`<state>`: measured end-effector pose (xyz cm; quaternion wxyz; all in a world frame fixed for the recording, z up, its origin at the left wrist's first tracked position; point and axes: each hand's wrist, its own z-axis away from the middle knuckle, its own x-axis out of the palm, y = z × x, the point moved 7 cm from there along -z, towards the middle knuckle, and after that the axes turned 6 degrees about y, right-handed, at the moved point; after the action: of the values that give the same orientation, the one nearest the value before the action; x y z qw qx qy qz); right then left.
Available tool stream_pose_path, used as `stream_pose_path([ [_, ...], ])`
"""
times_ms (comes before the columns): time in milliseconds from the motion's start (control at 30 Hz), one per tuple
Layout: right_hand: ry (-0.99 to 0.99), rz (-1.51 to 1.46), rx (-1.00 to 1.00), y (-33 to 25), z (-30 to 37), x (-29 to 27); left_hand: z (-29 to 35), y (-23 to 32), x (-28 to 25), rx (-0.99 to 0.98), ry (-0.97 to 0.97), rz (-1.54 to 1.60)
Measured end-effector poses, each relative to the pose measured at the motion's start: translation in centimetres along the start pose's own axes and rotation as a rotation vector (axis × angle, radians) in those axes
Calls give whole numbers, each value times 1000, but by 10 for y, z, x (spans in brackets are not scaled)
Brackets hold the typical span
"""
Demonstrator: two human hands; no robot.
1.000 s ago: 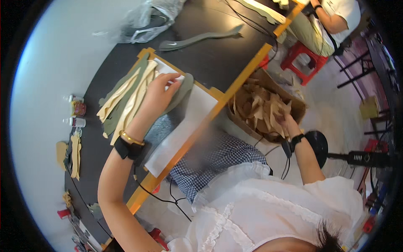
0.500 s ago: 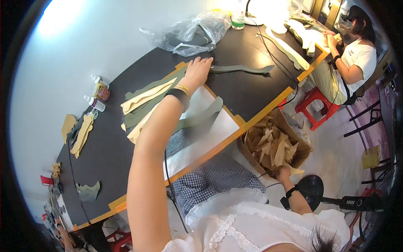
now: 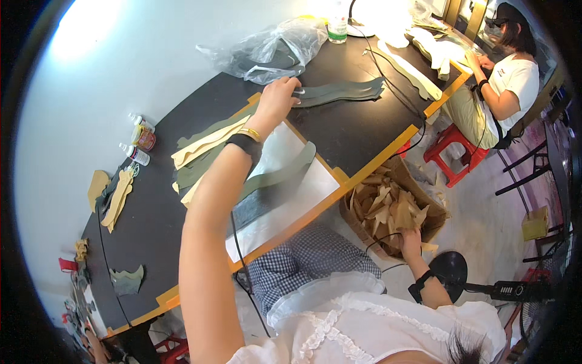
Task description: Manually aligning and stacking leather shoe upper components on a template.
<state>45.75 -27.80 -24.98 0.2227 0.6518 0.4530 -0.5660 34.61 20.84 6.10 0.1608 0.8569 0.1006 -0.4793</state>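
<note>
My left hand [image 3: 277, 100] reaches across the black table, its fingers closed on the end of a small stack of dark green strips [image 3: 342, 92] that stretches to the right. Under and beside my left forearm lie more green strips [image 3: 200, 162] and cream strips [image 3: 206, 145]. A single curved green strip [image 3: 282, 171] rests over a white sheet [image 3: 303, 197] and a grey-blue piece. My right hand [image 3: 410, 244] is down at the near side of a cardboard box [image 3: 364, 229] full of tan scraps [image 3: 388, 203]; its fingertips are hidden among them.
A clear plastic bag [image 3: 267, 51] and a bottle [image 3: 337, 29] stand at the back. Small bottles and a jar [image 3: 143, 138] line the left edge. Cables cross the table. At right, another person [image 3: 509, 85] works near a red stool [image 3: 454, 155]. A black fan [image 3: 448, 276] stands beside my right arm.
My left hand has shifted slightly left, and the green strips beside it now show as a broader, layered stack. My right hand has moved farther into the box.
</note>
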Motion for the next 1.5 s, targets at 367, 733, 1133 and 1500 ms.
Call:
stream_pose_path([
  [367, -471, -262, -1, -72, -7, 93, 100, 86, -122, -2, -15, 313],
  [733, -628, -352, -485, -192, -130, 55, 258, 107, -175, -310, -69, 198],
  [1133, -993, -1637, -104, -330, -155, -136, 284, 128, -159, -209, 210, 309],
  [1500, -602, -1299, -43, -333, -206, -149, 347, 44, -142, -876, 130, -135],
])
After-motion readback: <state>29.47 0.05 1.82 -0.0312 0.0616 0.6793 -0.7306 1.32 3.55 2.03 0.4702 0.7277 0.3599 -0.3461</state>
